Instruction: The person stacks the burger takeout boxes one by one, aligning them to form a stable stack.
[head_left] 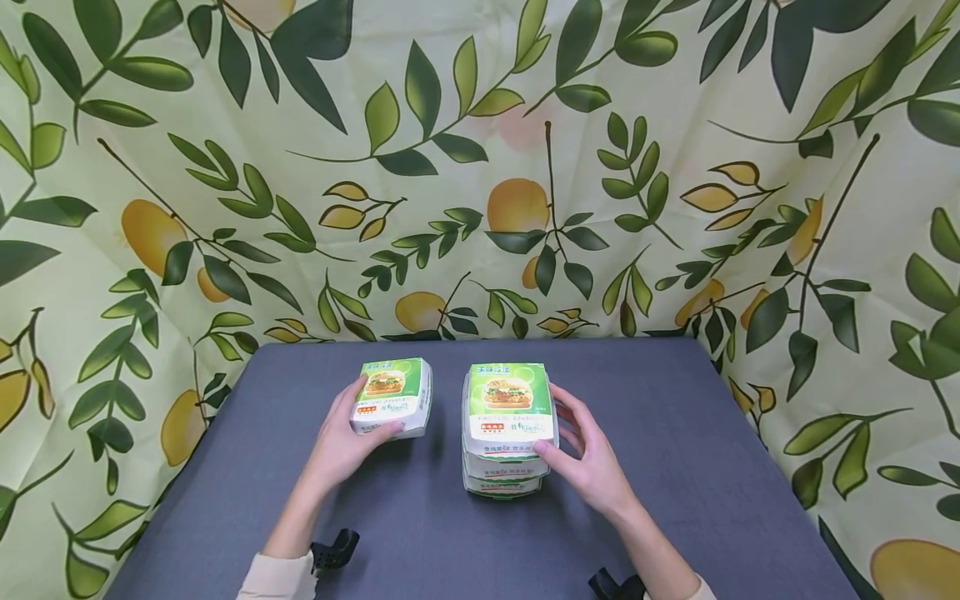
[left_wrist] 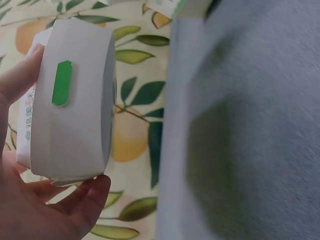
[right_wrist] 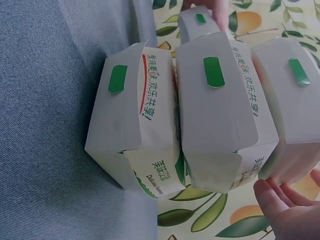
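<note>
My left hand grips a green-and-white paper burger box from its left side, thumb along the front edge. In the left wrist view this burger box is off the table, its shadow apart from it, a green tab showing on its white side. To its right stands a stack of burger boxes: a bottom box, a middle box and a top box. My right hand holds the top one, thumb at the front corner and fingers along the right side.
A dark blue-grey cloth covers the table. Behind and at both sides hangs a pale curtain printed with leaves and orange fruit. Dark straps sit on both wrists.
</note>
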